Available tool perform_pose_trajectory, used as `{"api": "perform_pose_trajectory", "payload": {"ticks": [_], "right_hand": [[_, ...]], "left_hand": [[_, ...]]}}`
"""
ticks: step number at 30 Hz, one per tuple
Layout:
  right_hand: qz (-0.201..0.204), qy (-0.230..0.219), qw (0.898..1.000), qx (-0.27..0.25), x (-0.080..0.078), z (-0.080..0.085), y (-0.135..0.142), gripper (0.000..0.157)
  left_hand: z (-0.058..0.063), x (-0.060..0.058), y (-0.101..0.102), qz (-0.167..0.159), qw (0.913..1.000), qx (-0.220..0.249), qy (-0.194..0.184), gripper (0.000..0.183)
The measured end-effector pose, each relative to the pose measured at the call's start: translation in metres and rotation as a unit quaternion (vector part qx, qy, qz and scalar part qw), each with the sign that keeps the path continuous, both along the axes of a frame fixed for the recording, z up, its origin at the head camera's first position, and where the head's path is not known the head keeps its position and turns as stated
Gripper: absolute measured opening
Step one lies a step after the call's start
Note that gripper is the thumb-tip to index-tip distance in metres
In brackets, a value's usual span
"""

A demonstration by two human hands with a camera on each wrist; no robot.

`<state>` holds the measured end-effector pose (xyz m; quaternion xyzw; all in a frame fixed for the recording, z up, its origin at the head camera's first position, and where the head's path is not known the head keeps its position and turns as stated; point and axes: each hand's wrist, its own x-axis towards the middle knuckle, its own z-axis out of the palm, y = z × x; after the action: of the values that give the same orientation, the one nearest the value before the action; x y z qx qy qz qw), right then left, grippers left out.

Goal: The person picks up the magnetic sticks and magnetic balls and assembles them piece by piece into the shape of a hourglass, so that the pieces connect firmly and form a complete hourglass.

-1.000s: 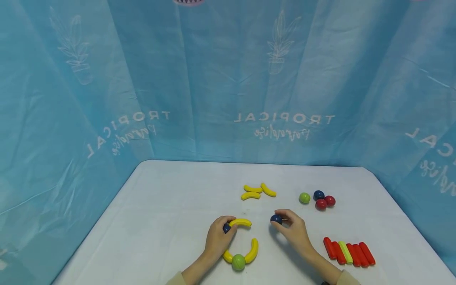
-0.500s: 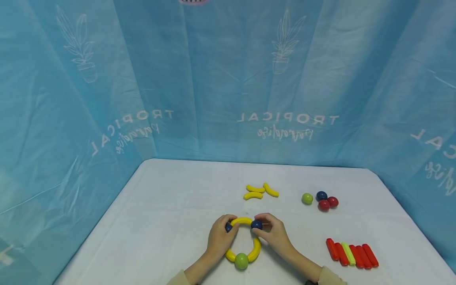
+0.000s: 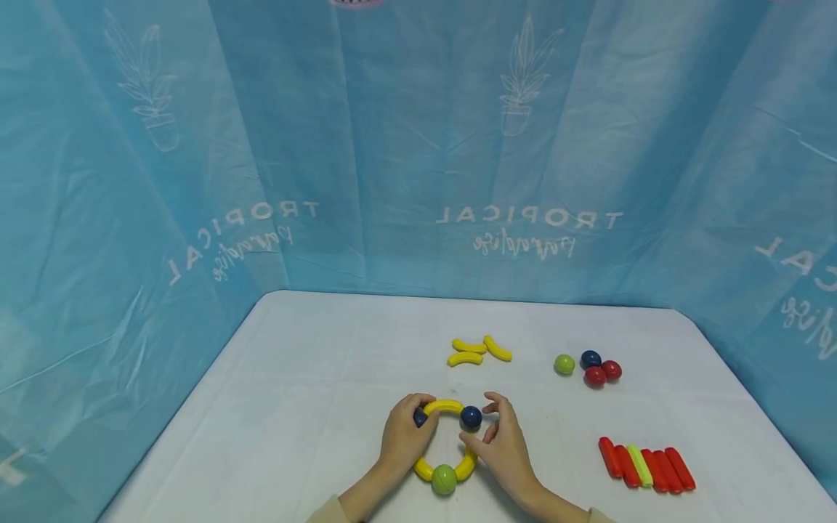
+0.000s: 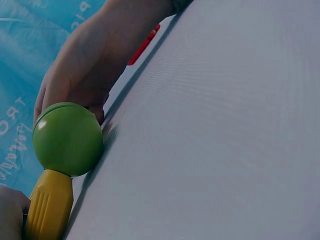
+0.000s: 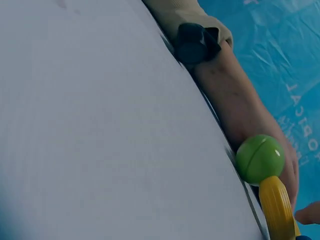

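Note:
A ring of toy fruit lies on the white table. At its top is a toy banana (image 3: 445, 407), with a dark blue ball (image 3: 471, 417) at its right end. My left hand (image 3: 407, 430) holds another dark blue ball (image 3: 420, 417) at the left end, fingertips near the banana. The bottom has a green ball (image 3: 444, 479) between a left toy banana (image 3: 423, 471) and a right one (image 3: 466, 466). My right hand (image 3: 503, 452), fingers parted and bent, is off the blue ball; its thumb overlaps the right banana's upper end. Contact there is unclear.
Behind the ring lie loose toy bananas (image 3: 466, 359). Farther right are a green ball (image 3: 564, 365), a dark blue ball (image 3: 591, 359) and red balls (image 3: 595, 377). Several red sticks (image 3: 660, 471) and a yellow-green stick (image 3: 639, 466) line up at right. Blue curtains (image 3: 392, 145) surround the table.
My right hand carried the dark blue ball left to the top banana's right end. It has since let go, parting its fingers and lowering its thumb. My left hand stays at its ball.

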<state>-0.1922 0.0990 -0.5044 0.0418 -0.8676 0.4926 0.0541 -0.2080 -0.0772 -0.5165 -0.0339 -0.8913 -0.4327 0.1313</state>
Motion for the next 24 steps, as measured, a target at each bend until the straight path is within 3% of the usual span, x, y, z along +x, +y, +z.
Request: {"api": "perform_pose_trajectory", "payload": {"ticks": [5,14,24], "right_hand": [[-0.002,-0.005,1.000,0.028,0.0042,0.0024,-0.0063,0.076],[-0.029,-0.020,0.999,-0.036,0.0009,0.0073,-0.0032,0.075],[-0.042,-0.005,0.998,-0.051,-0.0054,0.0036,0.0022,0.063]], "left_hand": [[-0.0008,0.0004,-0.0002,0.005,1.0000,0.003,-0.003,0.016],[0.0017,-0.0011,0.0003,0.003,0.9999,0.007,0.009,0.017],[0.0002,0.0005,-0.0013,-0.029,0.9994,0.013,0.015,0.022]]}}
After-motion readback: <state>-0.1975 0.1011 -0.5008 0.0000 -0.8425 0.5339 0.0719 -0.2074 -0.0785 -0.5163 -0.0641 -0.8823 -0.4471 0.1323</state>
